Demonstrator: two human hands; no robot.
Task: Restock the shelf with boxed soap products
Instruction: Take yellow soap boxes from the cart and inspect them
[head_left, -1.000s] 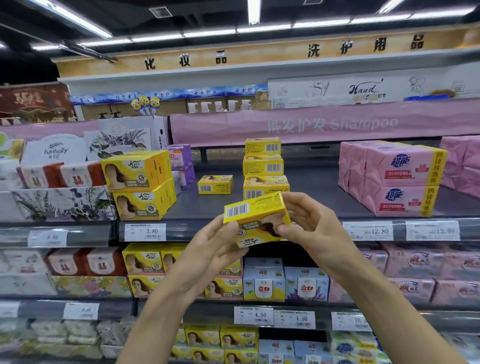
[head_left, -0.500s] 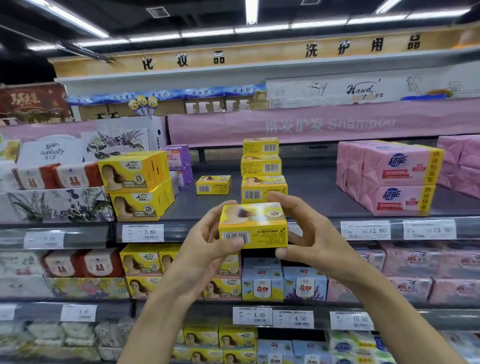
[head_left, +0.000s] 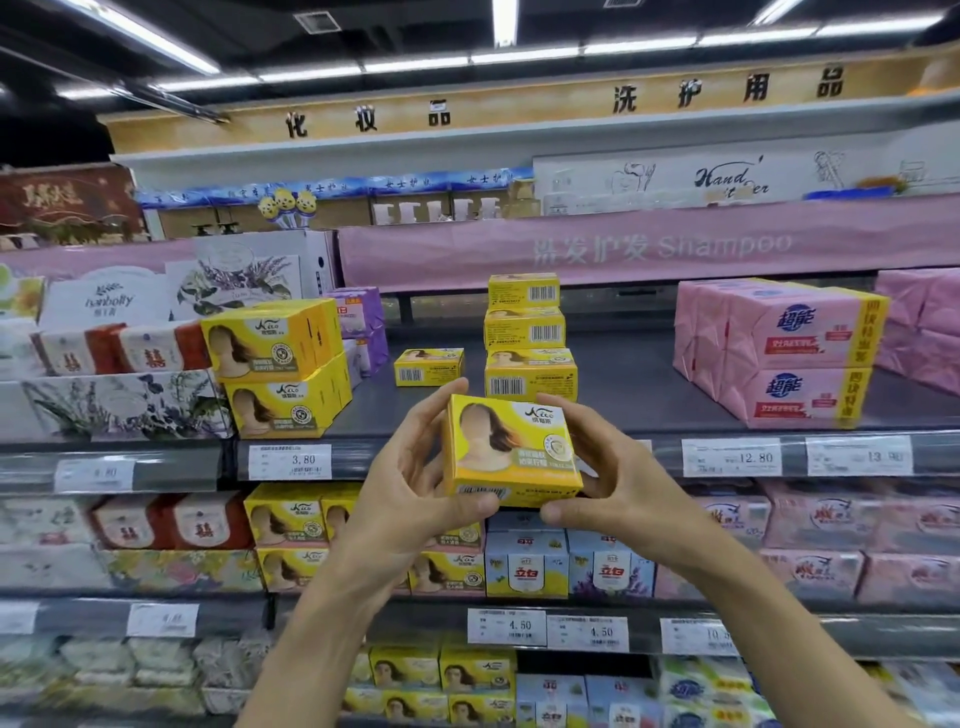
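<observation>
The left hand (head_left: 413, 483) and the right hand (head_left: 618, 488) are gripping one yellow box (head_left: 511, 449) between them, fingers curled on its two sides. They are holding it in the air, in front of the shelf (head_left: 623, 384), not yet on it. A stack (head_left: 524, 338) of three such boxes and a single box (head_left: 428, 366) are lying there already. Much bare shelf is showing, so I judge most of the restocking is still waiting.

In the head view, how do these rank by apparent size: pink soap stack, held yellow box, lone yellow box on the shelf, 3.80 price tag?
1. pink soap stack
2. held yellow box, though nearness to the camera enlarges it
3. lone yellow box and 3.80 price tag: they look alike, so I won't rank them
</observation>
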